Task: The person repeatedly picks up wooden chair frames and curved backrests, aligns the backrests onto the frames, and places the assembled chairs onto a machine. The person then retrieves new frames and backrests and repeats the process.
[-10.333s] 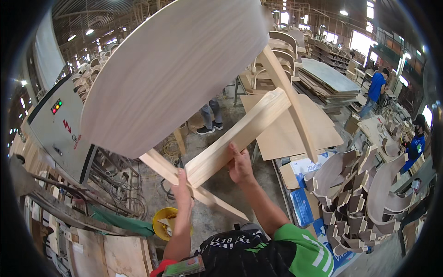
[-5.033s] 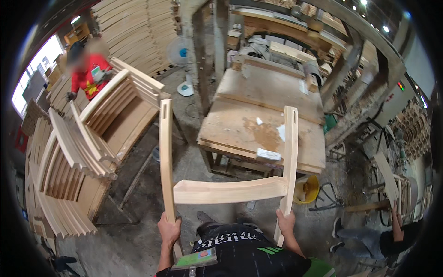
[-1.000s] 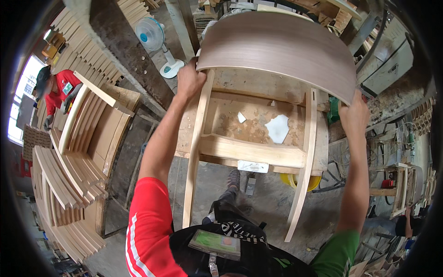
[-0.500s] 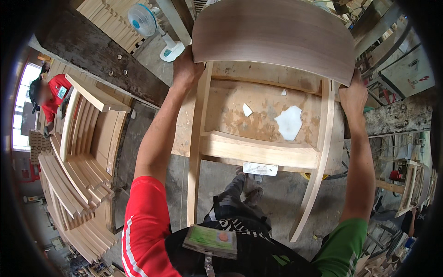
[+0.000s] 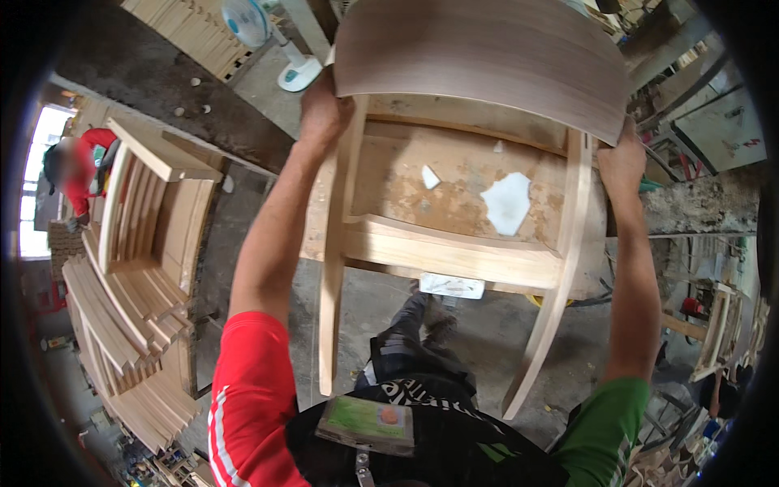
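A pale wooden chair back frame (image 5: 454,252), with two long curved posts and a crossrail, lies in front of me. Across its far end sits a wide, bowed brown backrest panel (image 5: 483,61). My left hand (image 5: 326,112) is closed around the panel's left corner, beside the top of the left post. At the opposite corner, my right hand (image 5: 622,169) grips the panel's edge next to the right post. The fingers of both hands are partly hidden behind the wood. The posts' free ends point toward me.
Under the frame is a stained wooden bench (image 5: 389,183) with white scraps (image 5: 509,203) on it. A white block (image 5: 452,286) sits at its near edge. Curved wooden parts (image 5: 134,325) are stacked at left, near a person in red (image 5: 77,174). A fan (image 5: 299,73) stands beyond the dark beam (image 5: 162,89).
The chair back frame has shifted slightly up and left in view, its left post most of all. Both hands keep their hold on it. The person at left has leaned over.
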`<state>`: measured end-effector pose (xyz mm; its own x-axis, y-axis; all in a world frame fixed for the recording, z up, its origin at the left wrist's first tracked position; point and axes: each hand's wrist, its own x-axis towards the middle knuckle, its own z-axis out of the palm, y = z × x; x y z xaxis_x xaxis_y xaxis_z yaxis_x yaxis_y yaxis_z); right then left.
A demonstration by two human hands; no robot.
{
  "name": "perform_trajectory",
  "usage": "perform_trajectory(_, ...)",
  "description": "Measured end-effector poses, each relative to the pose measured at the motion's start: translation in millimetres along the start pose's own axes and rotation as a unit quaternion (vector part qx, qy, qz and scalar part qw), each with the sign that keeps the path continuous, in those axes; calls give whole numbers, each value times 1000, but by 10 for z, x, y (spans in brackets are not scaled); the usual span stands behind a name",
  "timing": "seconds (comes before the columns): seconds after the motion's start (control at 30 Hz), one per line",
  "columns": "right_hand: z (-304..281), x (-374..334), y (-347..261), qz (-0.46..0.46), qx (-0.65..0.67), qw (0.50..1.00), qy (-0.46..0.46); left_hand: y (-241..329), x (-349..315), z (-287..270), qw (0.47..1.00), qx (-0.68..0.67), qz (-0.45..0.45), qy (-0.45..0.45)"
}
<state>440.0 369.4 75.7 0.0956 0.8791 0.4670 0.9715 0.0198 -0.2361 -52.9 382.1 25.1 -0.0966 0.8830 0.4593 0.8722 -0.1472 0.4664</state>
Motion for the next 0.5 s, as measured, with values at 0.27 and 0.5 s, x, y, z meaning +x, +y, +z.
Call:
perform_trajectory(0.27, 212, 119, 71, -44, -16, 999, 4, -9, 1, 40, 999, 27, -16, 7)
perform_trajectory(0.5, 256, 48, 100, -39, -6, 999, -1, 8, -18, 33, 1000, 20, -16, 7)
